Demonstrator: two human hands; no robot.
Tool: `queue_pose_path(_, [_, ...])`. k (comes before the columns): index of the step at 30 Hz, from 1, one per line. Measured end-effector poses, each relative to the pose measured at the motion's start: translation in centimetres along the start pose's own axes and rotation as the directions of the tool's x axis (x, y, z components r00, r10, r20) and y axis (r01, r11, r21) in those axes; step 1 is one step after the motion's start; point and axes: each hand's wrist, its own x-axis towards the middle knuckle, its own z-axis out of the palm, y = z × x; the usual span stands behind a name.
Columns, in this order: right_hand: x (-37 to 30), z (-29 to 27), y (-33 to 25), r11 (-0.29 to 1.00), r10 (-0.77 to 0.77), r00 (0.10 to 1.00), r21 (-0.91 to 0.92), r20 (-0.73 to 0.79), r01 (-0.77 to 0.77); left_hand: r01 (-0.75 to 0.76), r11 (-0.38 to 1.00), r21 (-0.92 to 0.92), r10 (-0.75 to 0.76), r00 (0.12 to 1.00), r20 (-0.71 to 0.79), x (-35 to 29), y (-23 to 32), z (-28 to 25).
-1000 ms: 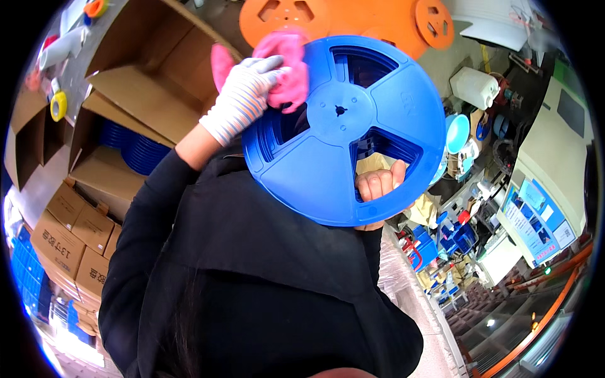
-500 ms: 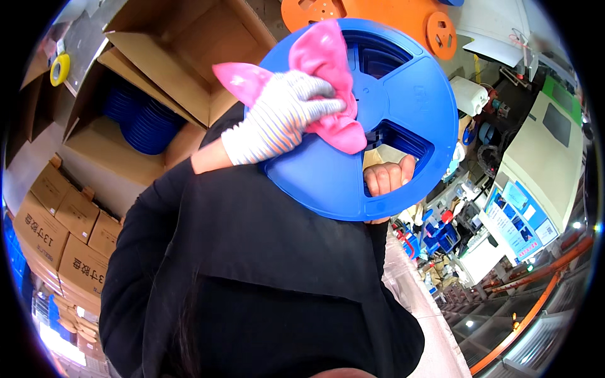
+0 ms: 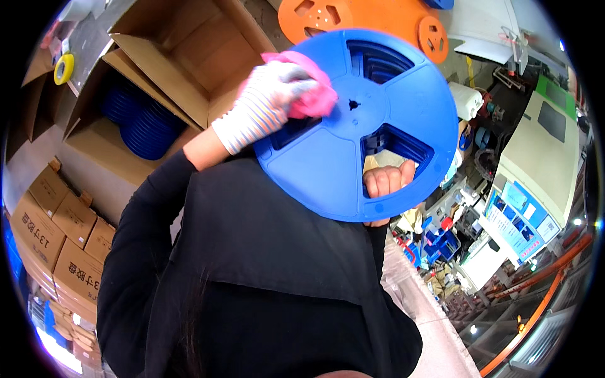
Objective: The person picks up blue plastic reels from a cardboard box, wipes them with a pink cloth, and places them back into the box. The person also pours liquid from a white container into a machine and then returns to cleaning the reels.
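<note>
The blue reel (image 3: pixel 372 116), smooth moulded plastic with a round hub and wedge-shaped windows, is held up before the person's chest, more blue rims showing through its openings. The bare right hand (image 3: pixel 389 179) has its fingers clamped on the rim through the lower-right window. The left hand (image 3: pixel 255 107), in a striped knit glove, grips a crumpled pink cloth (image 3: pixel 315 94) against the face, partly covering the left window. Beyond are orange discs (image 3: pixel 433 39); leftward, a brown cardboard carton (image 3: pixel 101 142) containing ridged blue discs (image 3: pixel 148 129); rightward, a pale boxy machine (image 3: pixel 539 138).

To your left, you have a grey tabletop (image 3: pixel 90 49); a yellow tape roll (image 3: pixel 69 68) lies near its edge; a pale object (image 3: pixel 75 10) lies beyond, too blurred to identify.
</note>
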Motion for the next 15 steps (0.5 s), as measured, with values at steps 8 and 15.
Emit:
queue_pose_path(8, [-2.5, -0.3, -1.8, 0.998, -0.031, 0.999, 0.052, 0.028, 0.030, 0.486, 0.695, -0.530, -0.521, 0.848, 0.094, -4.9, -8.1, 0.0])
queue_pose_path(15, [-1.6, -2.1, -2.2, 0.996, -0.001, 0.982, 0.082, 0.191, -0.015, 0.435, 0.465, -0.771, -0.798, 0.584, -0.152, -3.3, -6.6, -4.0])
